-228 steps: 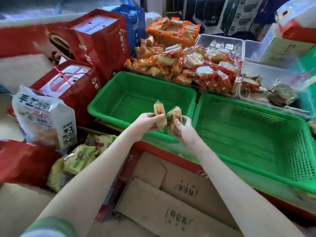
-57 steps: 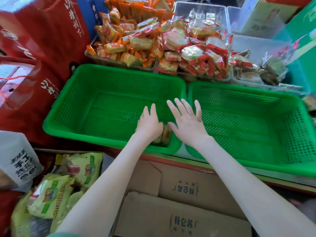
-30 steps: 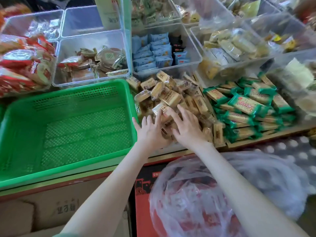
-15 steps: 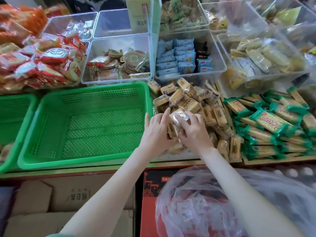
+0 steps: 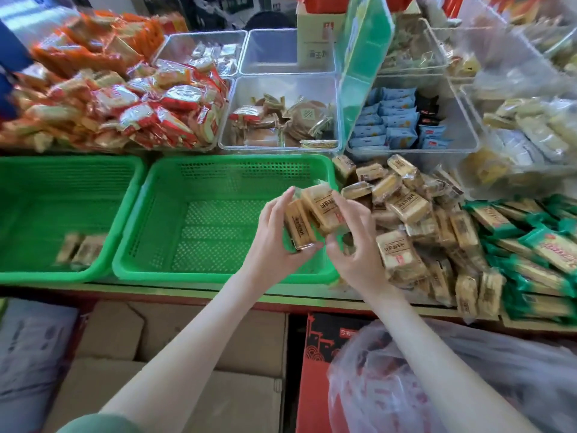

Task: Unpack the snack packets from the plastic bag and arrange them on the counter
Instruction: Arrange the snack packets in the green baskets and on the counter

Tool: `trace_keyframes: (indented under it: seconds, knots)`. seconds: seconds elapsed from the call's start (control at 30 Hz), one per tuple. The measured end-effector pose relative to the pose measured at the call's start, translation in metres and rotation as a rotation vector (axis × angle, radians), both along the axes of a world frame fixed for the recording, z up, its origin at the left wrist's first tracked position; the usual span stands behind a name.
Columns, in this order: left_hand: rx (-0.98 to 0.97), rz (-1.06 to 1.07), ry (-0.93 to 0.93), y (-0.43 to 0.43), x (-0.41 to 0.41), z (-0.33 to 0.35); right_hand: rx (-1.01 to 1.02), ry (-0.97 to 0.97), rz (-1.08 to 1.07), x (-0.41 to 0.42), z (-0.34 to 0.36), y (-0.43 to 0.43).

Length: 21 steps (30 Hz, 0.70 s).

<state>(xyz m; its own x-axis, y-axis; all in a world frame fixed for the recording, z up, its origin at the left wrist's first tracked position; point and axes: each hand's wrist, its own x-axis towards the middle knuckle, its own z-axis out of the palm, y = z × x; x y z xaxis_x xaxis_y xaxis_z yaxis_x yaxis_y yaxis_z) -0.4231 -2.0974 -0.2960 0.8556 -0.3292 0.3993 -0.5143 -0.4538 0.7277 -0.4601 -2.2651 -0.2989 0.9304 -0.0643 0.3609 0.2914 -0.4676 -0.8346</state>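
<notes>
My left hand (image 5: 274,245) and right hand (image 5: 356,254) each curl round one of two packets (image 5: 315,214), over the middle basket (image 5: 218,162). I'd carry them to nine o'clock, beside the pair (image 5: 81,248) in the left basket (image 5: 62,164), labels up, edges squared.

Both bare forearms reach forward, left hand (image 5: 274,242) and right hand (image 5: 359,248) close together, fingers curled, gripping snack packets (image 5: 315,214).

Two green baskets (image 5: 218,278), two hands (image 5: 271,245)
</notes>
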Motion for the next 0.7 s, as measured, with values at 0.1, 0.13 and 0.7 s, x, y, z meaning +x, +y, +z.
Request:
trace_keyframes:
  seconds: [0.1, 0.13, 0.7]
  knots:
    - [-0.007, 0.024, -0.011, 0.061, 0.003, 0.005, 0.095, 0.104, 0.157, 0.011, 0.006, 0.054]
    - [-0.001, 0.027, -0.013, 0.085, 0.004, 0.006, 0.113, 0.131, 0.214, 0.015, 0.006, 0.076]
    - [0.268, 0.317, 0.089, 0.553, 0.086, -0.023, 0.288, 0.736, 0.620, 0.171, -0.007, 0.531]
